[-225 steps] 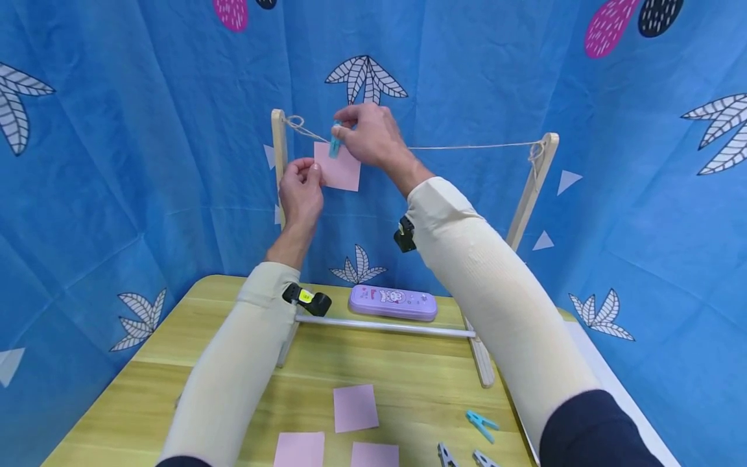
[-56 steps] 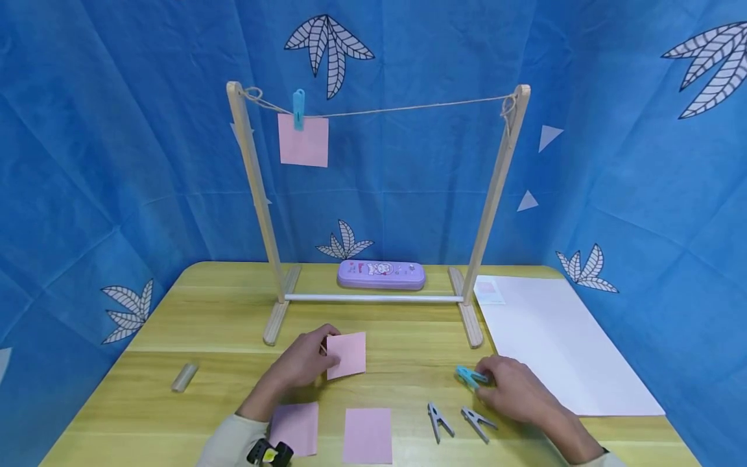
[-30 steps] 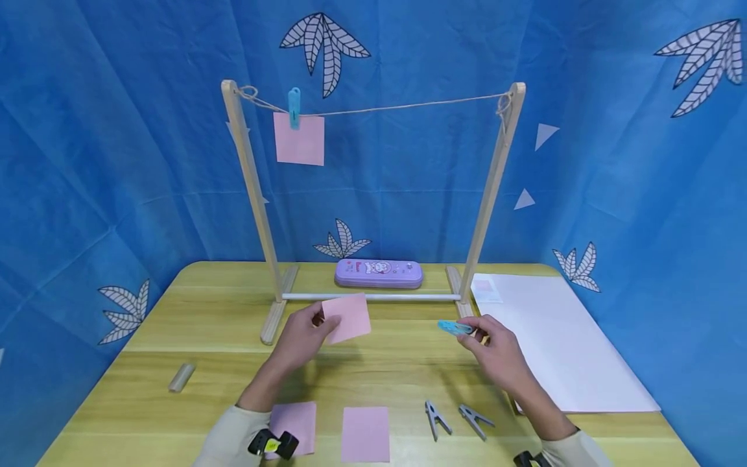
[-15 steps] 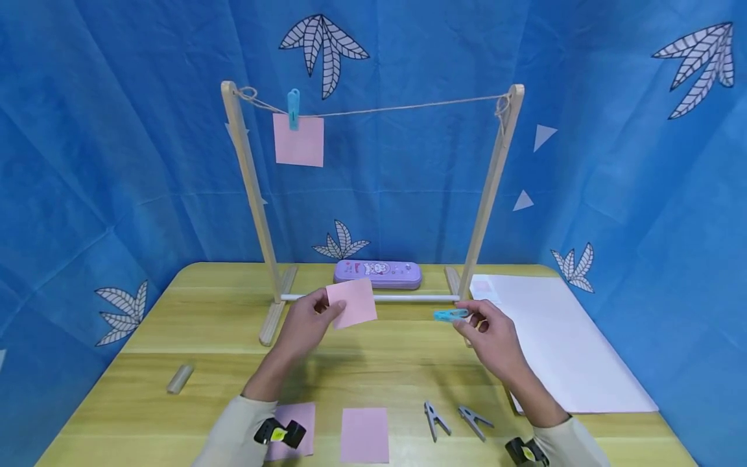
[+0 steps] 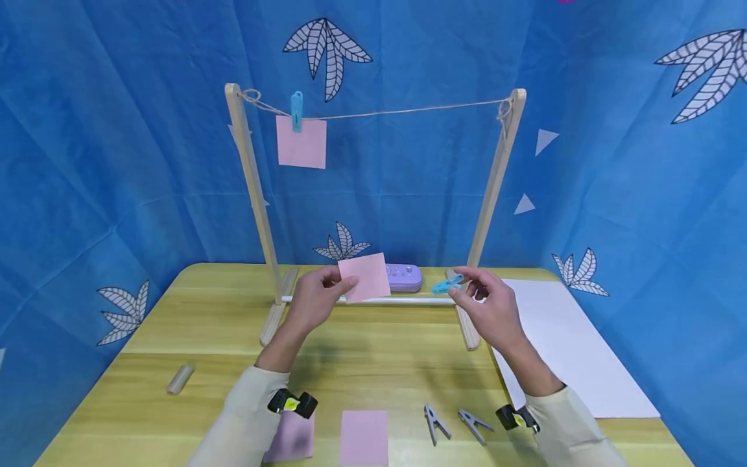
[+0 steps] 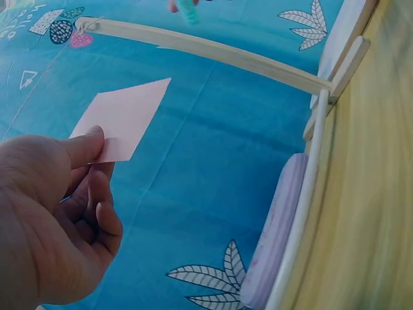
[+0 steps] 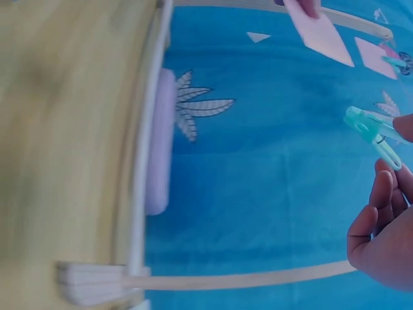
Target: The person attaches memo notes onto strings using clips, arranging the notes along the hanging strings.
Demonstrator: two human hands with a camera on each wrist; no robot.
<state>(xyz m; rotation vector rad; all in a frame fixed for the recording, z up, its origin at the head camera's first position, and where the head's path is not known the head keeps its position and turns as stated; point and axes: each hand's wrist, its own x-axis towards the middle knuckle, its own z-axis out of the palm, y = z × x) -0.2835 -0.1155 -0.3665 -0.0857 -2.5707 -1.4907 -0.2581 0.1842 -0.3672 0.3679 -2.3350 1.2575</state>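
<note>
A pink paper square [image 5: 365,277] is pinched at its left edge between the thumb and fingers of my left hand [image 5: 316,295]. My right hand [image 5: 491,307] pinches a light-blue clothespin [image 5: 447,284] by its handle end, its nose pointing left toward the paper. In the right wrist view the clothespin [image 7: 371,129] shows between thumb and fingertip. Paper and clothespin are held apart in the air, in front of the wooden frame's low white bar [image 5: 408,301]. Above, another pink square [image 5: 301,144] hangs from the string [image 5: 403,111] by a blue clothespin [image 5: 296,111].
The frame's posts [image 5: 252,175] stand left and right. Behind the bar lies a purple pencil case [image 5: 404,277], partly hidden. Nearer are pink squares [image 5: 364,438], two grey clothespins [image 5: 436,425] and a small tan block [image 5: 179,379]. A white sheet [image 5: 572,350] lies at right.
Earlier, both hands clipped the first square onto the string. Since then, the left hand has picked up another square and the right a blue clothespin; both have risen from the table.
</note>
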